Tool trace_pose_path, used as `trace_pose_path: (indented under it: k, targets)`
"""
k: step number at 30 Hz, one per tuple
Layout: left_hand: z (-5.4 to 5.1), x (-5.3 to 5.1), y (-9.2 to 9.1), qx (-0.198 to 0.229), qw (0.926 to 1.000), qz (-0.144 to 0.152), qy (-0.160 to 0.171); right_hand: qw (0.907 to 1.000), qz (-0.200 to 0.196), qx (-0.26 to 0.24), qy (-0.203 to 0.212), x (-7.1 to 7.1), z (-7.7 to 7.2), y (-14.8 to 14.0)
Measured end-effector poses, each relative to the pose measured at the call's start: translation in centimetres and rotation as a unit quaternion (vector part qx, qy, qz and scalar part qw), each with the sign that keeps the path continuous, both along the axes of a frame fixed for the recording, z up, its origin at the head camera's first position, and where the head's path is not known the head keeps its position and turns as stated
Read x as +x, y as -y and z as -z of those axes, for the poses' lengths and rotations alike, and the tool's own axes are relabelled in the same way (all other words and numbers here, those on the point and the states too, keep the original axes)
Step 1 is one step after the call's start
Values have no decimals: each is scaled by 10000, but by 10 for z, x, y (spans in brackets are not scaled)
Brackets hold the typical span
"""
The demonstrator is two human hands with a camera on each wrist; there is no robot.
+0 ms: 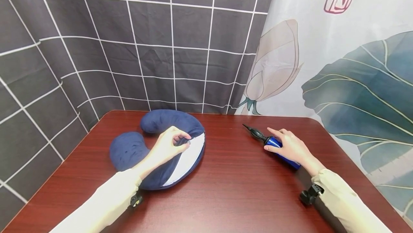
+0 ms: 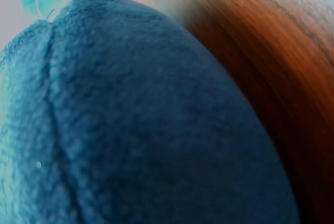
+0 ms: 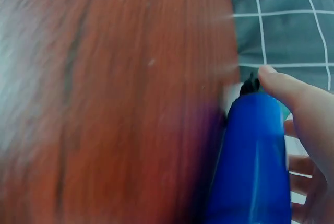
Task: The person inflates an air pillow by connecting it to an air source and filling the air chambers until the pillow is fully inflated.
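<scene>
A navy plush U-shaped neck pillow (image 1: 129,150) with a white panel (image 1: 180,166) along its outer curve lies on the left of the table. My left hand (image 1: 171,141) reaches over it, thumb and forefinger pinching a small pale nub at the panel's upper edge. Too small to identify, the nub may be a valve. On the right, my right hand (image 1: 287,147) holds a blue hand pump (image 3: 250,161) with a black nozzle (image 1: 256,132), thumb on one side and fingers on the other. The left wrist view shows mostly dark plush fabric (image 2: 156,109), with the left fingers hidden.
The reddish-brown wooden table (image 1: 222,175) extends between both hands. Behind it hangs a dark gridded curtain (image 1: 190,64); a pale cloth with lotus drawings (image 1: 309,57) covers the right. A small black wrist camera (image 1: 311,194) is strapped below the right sleeve.
</scene>
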State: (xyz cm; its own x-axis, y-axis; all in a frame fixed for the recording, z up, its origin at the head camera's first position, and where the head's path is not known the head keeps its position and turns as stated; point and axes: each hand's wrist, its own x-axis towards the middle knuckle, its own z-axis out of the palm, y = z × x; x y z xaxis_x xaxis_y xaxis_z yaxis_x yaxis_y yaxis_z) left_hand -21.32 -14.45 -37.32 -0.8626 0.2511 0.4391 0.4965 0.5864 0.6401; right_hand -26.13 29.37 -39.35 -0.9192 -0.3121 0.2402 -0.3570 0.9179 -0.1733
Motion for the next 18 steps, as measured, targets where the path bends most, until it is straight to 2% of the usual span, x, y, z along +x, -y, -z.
trace_pose_path:
  k: [6, 18]
  targets:
    - [2, -1, 1, 7, 10000, -3, -5, 9981, -242, -61, -561, -7, -5, 20]
    - [2, -1, 2, 56, 10000, 4, 52, 9921, -930, -434, -725, -15, -21, 81]
